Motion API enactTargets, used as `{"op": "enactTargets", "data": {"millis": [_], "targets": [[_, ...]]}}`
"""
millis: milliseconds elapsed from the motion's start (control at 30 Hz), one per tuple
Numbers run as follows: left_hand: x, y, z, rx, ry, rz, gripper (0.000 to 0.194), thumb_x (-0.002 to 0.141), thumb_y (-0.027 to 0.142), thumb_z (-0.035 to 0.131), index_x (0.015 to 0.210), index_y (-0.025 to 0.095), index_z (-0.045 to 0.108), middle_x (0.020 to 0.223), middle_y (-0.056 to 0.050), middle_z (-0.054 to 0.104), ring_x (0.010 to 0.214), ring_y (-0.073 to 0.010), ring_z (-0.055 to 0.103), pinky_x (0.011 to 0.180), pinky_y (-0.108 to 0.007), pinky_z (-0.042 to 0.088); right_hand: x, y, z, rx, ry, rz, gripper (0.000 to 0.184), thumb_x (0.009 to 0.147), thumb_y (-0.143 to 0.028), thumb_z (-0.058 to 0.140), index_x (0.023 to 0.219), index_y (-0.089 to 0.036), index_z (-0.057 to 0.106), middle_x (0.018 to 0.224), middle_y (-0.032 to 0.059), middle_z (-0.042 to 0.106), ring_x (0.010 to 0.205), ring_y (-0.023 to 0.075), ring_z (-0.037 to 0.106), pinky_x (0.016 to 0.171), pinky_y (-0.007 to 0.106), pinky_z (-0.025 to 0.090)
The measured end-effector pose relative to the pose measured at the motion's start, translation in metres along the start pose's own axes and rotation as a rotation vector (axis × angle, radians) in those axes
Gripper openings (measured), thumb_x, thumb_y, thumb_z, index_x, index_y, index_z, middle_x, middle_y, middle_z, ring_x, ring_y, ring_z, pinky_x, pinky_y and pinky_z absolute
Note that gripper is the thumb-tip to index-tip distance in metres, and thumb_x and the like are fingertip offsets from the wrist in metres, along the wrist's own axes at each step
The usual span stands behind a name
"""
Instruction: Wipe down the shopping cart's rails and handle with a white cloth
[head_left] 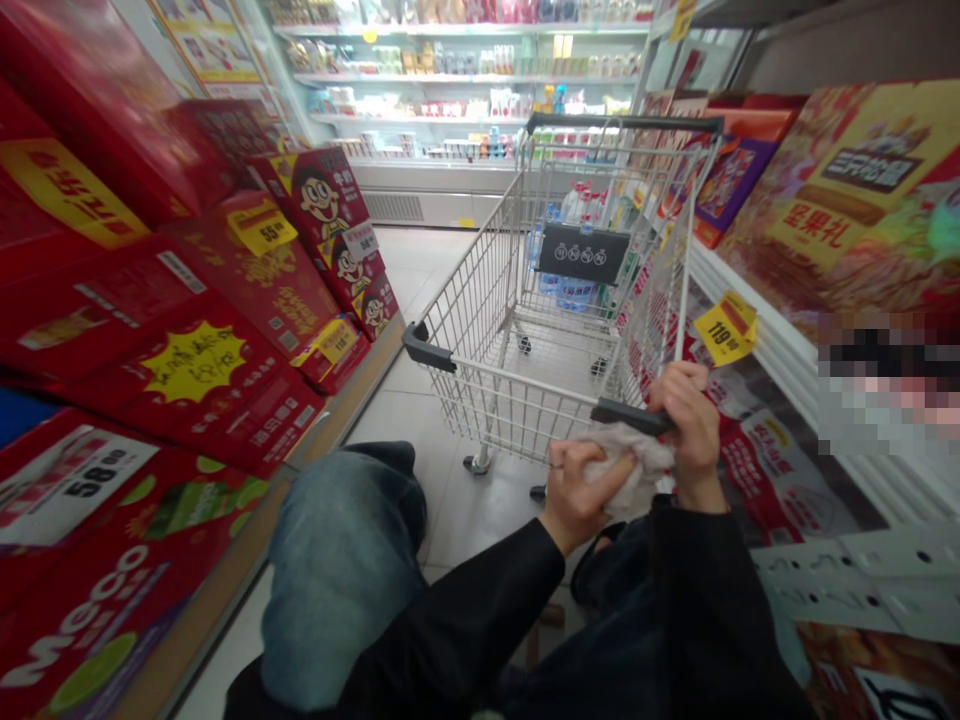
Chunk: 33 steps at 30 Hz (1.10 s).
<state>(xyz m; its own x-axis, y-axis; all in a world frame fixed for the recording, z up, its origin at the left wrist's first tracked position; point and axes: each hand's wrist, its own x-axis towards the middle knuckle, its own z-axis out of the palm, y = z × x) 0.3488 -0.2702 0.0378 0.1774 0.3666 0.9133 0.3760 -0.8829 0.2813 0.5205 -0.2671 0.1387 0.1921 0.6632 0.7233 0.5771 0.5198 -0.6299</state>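
Observation:
A metal wire shopping cart (487, 330) stands in the aisle in front of me, its front corner close to my hands. My left hand (577, 490) is closed on a crumpled white cloth (626, 465) pressed against the cart's lower rim. My right hand (686, 420) grips the cart's dark corner bumper (626, 415) just above the cloth. Both arms wear black sleeves. My knee in blue jeans (337, 570) is raised at the lower left.
Red gift boxes with yellow price tags (259, 228) fill the left shelves. Boxed goods and a yellow tag (726, 328) line the right shelf (787, 350). Bottled water (559, 255) sits beyond the cart. A refrigerated display (450, 90) closes the aisle's far end. The tiled floor (412, 400) runs between.

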Motion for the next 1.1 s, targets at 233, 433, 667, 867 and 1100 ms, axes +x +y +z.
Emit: {"op": "enactTargets", "data": {"millis": [233, 433, 667, 867, 1100], "targets": [[-0.033, -0.016, 0.002, 0.066, -0.2, 0.135, 0.048, 0.093, 0.039, 0.077, 0.14, 0.03, 0.072, 0.111, -0.01, 0.06, 0.107, -0.0235, 0.055, 0.093, -0.033, 0.053, 0.001, -0.003, -0.009, 0.025, -0.088, 0.095, 0.065, 0.11, -0.06, 0.016, 0.071, -0.027, 0.055, 0.076, 0.0064, 0.052, 0.105, 0.0277, 0.048, 0.097, 0.046, 0.034], [-0.085, -0.056, -0.007, 0.168, -0.287, 0.168, 0.04, 0.085, 0.018, 0.082, 0.123, 0.03, 0.079, 0.105, -0.008, 0.062, 0.096, -0.0204, 0.054, 0.08, -0.028, 0.05, 0.001, -0.009, -0.007, 0.005, -0.048, 0.087, 0.061, 0.111, -0.058, 0.023, 0.069, -0.027, 0.053, 0.075, 0.0057, 0.053, 0.106, 0.027, 0.049, 0.098, 0.045, 0.036], [-0.011, -0.037, -0.023, 0.065, -0.067, 0.175, 0.043, 0.095, 0.025, 0.076, 0.137, 0.032, 0.073, 0.11, -0.008, 0.056, 0.108, -0.0221, 0.055, 0.095, -0.034, 0.052, 0.0, -0.009, -0.006, -0.024, -0.009, 0.052, 0.059, 0.112, -0.056, 0.025, 0.068, -0.026, 0.052, 0.073, 0.005, 0.052, 0.103, 0.0264, 0.049, 0.097, 0.045, 0.037], [-0.007, -0.046, -0.018, 0.064, -0.142, 0.238, 0.046, 0.093, 0.013, 0.071, 0.135, 0.032, 0.074, 0.109, -0.007, 0.057, 0.103, -0.0198, 0.055, 0.091, -0.032, 0.052, -0.003, -0.016, -0.01, -0.076, 0.051, 0.061, 0.057, 0.112, -0.055, 0.028, 0.067, -0.026, 0.049, 0.073, 0.0049, 0.049, 0.102, 0.0263, 0.051, 0.094, 0.044, 0.039], [-0.058, -0.053, -0.019, 0.079, -0.263, 0.209, 0.037, 0.09, 0.013, 0.073, 0.125, 0.027, 0.079, 0.104, -0.008, 0.06, 0.096, -0.0199, 0.056, 0.083, -0.03, 0.051, -0.004, -0.021, -0.013, -0.106, 0.064, 0.043, 0.053, 0.112, -0.051, 0.033, 0.067, -0.027, 0.048, 0.072, 0.0047, 0.049, 0.103, 0.0269, 0.054, 0.096, 0.046, 0.041]]}}
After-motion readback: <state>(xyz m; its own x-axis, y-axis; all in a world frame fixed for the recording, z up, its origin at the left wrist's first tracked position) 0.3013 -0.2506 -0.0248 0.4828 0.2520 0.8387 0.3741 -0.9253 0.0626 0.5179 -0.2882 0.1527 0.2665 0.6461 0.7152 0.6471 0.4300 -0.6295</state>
